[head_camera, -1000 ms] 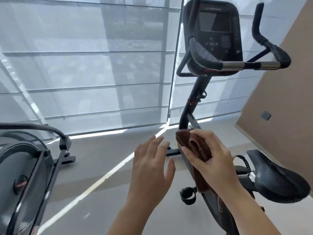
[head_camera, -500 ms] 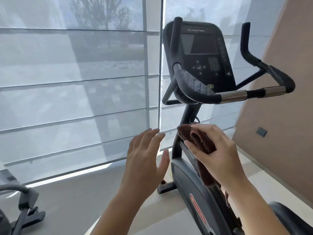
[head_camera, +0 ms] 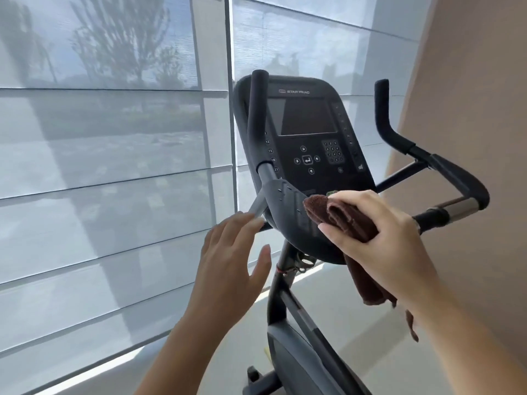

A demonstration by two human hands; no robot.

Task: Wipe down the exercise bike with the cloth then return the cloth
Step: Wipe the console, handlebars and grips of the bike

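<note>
The one camera rides on my head, facing forward and slightly down at the console (head_camera: 306, 132) of the exercise bike (head_camera: 291, 363). It sits close: the console fills the upper middle, and my left hand (head_camera: 228, 269) and right hand (head_camera: 390, 246) reach in from the bottom edge just below it, near enough that the pile of the brown cloth (head_camera: 348, 220) in my right hand shows. The wide lens bends the window blinds (head_camera: 99, 181) left of the console and the tan wall (head_camera: 470, 109) to its right.
</note>
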